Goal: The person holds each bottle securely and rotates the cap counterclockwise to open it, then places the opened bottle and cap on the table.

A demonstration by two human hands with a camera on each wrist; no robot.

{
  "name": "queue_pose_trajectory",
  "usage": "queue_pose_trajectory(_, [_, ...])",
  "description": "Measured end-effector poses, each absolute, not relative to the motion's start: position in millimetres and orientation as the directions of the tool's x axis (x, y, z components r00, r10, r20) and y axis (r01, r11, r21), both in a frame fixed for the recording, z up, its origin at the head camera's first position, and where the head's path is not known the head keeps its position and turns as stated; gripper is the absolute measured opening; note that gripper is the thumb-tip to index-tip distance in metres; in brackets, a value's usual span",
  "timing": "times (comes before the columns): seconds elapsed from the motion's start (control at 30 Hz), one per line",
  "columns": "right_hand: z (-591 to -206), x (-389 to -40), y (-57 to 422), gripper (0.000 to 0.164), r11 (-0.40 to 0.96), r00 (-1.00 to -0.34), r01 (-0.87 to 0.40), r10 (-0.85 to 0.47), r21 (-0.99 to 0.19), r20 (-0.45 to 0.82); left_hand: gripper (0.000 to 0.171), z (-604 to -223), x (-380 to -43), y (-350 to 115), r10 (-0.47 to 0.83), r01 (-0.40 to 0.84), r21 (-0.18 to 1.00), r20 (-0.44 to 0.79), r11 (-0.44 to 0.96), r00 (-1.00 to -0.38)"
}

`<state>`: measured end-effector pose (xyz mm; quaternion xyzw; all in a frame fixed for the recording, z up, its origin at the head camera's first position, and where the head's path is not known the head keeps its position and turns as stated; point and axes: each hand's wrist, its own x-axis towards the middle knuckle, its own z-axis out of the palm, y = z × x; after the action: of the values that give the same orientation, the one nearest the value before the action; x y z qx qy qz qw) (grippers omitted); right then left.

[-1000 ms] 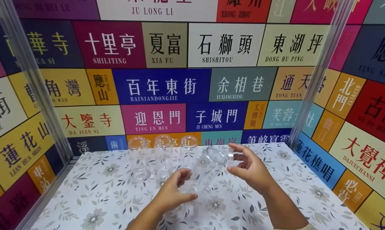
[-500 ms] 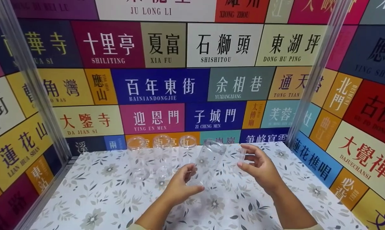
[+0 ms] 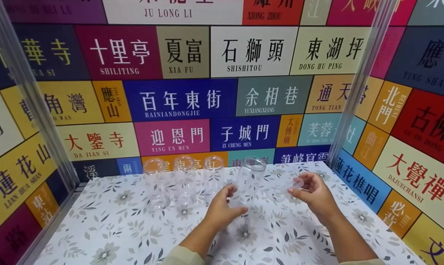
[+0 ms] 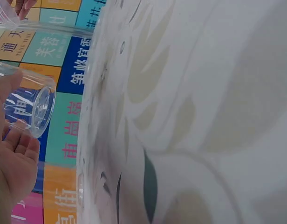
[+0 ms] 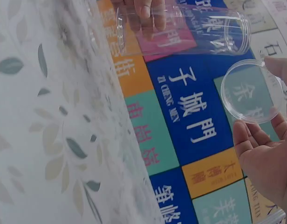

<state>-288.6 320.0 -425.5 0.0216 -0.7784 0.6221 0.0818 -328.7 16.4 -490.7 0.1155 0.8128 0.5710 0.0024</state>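
Observation:
A clear plastic jar [image 3: 254, 178] stands nearly upright in my left hand [image 3: 225, 208], which grips it low between thumb and fingers. In the left wrist view the jar's round base [image 4: 42, 109] hangs a little off the tabletop. Off to the right and apart from the jar, my right hand [image 3: 316, 197] pinches a clear round lid [image 3: 298, 183] by its edge. The right wrist view shows this lid [image 5: 250, 93] as a shallow disc with a raised rim, thumb on one side and fingertips on the other.
Three more clear jars, a left one [image 3: 156, 184], a middle one [image 3: 184, 180] and a right one [image 3: 213, 173], stand in a row left of the held jar. Flower-patterned cloth covers the table [image 3: 133, 235]. Colourful sign panels [image 3: 178, 97] wall in the back and sides.
The lid in my right hand has moved right, away from the jar, and turned. My left hand has shifted right with the jar, which has gone from tilted to nearly upright.

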Motion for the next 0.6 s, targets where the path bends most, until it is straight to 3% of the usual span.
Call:
queue_pose_trajectory(0.33, [-451.2, -298.0, 349.3, 0.078, 0.400, -0.995, -0.014, 0.088, -0.916, 0.054, 0.075, -501.7, -343.8, 38.5, 0.112, 0.121, 0.921, 0.085, 0.371, -0.990])
queue_pose_trajectory(0.6, [-466.2, -306.8, 371.2, 0.098, 0.521, -0.988, 0.134, 0.137, -0.843, -0.072, 0.082, -505.5, -353.1, 48.5, 0.071, 0.096, 0.911, 0.073, 0.400, -0.995])
